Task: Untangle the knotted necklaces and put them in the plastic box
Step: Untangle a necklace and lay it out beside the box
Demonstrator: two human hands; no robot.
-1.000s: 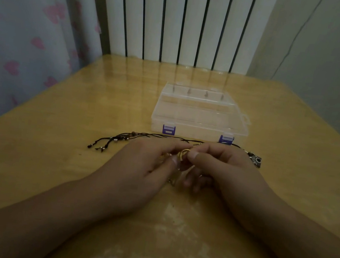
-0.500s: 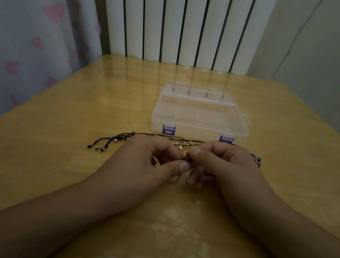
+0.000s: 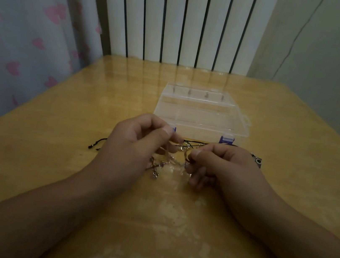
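While the knot remains unresolved, the left hand (image 3: 133,145) and right hand (image 3: 221,165) each pinch the tangled necklaces (image 3: 180,150) between curled fingers (image 3: 165,134): thin black cord, fine glinting chain. Just beyond the fingers, the clear, lidded plastic box (image 3: 202,113) sits unfilled on the glossy wooden tabletop (image 3: 294,147).

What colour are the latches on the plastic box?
Purple, on a clear plastic box; the right latch shows best in the head view.
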